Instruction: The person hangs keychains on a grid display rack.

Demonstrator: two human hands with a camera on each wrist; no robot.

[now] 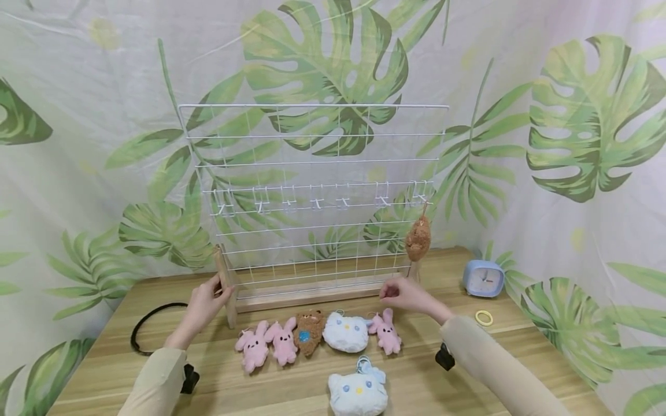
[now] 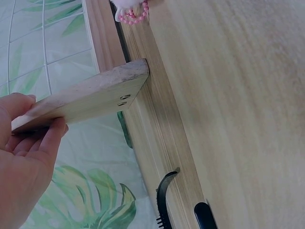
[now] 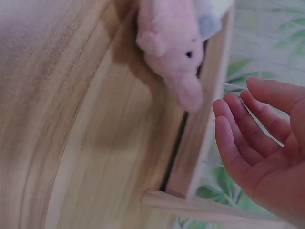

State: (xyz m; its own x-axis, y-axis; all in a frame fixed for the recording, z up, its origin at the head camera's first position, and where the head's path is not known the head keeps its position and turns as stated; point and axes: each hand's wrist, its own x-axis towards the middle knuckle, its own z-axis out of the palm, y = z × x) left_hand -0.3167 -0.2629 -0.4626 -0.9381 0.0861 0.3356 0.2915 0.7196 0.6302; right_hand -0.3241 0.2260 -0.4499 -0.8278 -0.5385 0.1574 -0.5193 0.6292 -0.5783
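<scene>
My left hand [image 1: 204,304] grips the wooden side foot [image 2: 90,93] of a white wire grid rack [image 1: 312,162], thumb on one face and fingers on the other. My right hand [image 3: 262,138] is held loosely curled with nothing in it, close to the rack's wooden base bar [image 1: 307,300] and just behind a pink bunny plush [image 1: 387,333]. Two more pink bunnies [image 1: 254,349], a brown bear plush [image 1: 310,334] and a white cat-face plush [image 1: 346,333] lie in a row before the rack. Another white cat-face plush [image 1: 358,394] lies nearer me.
Several clear hooks [image 1: 316,203] line the grid. From the rightmost one hangs a brown plush [image 1: 418,239]. A black headband [image 1: 136,329] lies at the left. A blue clock [image 1: 484,278] and a yellow ring [image 1: 483,318] are at the right. A leaf-print curtain hangs behind.
</scene>
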